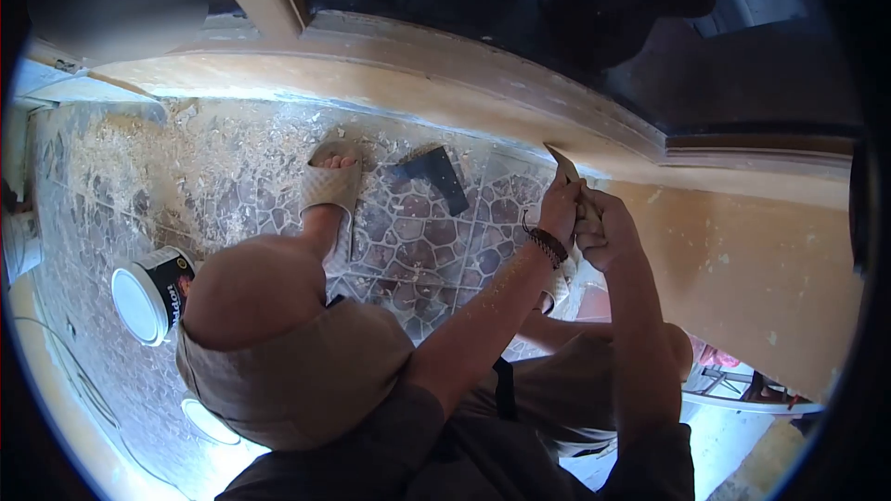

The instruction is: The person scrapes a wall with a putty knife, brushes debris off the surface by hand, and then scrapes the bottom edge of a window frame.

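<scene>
My left hand (560, 211), with a dark bracelet at the wrist, is closed on a scraper (562, 165). Its thin, pointed tan blade sticks out past the fingers, close to the wall just under the wooden ledge; whether the tip touches cannot be made out. Against the left hand, my right hand (605, 230) is closed too, its fingers curled at the handle end, which is mostly hidden. On the tiled floor (413, 250), left of both hands, lies a dark flat-bladed tool (434, 178) among pale scrapings, near my sandalled foot (331, 181).
The wooden ledge (483, 65) runs along the wall (742, 260) above dark glass. A lidded bucket (167, 288) stands at the left, with another white lid (210, 421) below it. A cable (70, 357) trails at the far left. Flakes (186, 158) litter the floor.
</scene>
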Motion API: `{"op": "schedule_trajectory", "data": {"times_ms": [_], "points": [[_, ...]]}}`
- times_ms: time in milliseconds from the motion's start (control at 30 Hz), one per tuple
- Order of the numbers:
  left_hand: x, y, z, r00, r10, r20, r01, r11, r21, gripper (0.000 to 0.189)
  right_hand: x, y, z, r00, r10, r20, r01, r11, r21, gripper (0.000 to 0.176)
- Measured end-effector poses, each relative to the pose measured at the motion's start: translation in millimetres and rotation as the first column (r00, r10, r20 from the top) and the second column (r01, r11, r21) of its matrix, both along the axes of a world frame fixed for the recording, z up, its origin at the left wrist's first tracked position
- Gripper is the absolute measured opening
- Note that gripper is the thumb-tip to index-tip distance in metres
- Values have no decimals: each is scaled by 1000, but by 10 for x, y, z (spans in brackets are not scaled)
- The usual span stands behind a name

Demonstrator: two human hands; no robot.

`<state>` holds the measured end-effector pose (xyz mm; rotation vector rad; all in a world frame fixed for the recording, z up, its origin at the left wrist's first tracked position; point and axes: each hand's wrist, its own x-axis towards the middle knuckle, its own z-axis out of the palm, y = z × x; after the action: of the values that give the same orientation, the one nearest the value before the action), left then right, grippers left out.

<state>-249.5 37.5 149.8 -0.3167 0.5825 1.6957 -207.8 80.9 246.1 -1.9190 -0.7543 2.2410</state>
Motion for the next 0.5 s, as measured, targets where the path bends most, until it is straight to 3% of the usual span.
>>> {"op": "schedule_trajectory", "data": {"times_ms": [100,200,233,333,367,433,500], "points": [[-61,50,82,991,41,130,-40,999,-11,22,-35,71,-35,999,-24,45,21,998,60,19],[20,87,107,987,102,-125,-112,991,-72,22,-82,-49,76,998,-45,48,40,993,112,20],[24,105,93,987,154,42,-154,988,-1,23,-107,-70,71,998,-47,34,42,991,129,20],[-154,46,103,993,29,-117,-39,996,-83,23,-141,-4,-106,998,-40,53,30,982,187,21],[-168,57,20,995,85,48,-83,996,-40,23,-142,-17,-194,996,-60,62,48,983,180,21],[-189,1,-61,990,140,36,-139,990,-17,23,-235,-46,-354,994,-83,73,69,983,171,21],[-165,-29,1,984,160,78,-159,987,-21,27,-205,-108,-180,997,-72,40,65,984,164,21]]}}
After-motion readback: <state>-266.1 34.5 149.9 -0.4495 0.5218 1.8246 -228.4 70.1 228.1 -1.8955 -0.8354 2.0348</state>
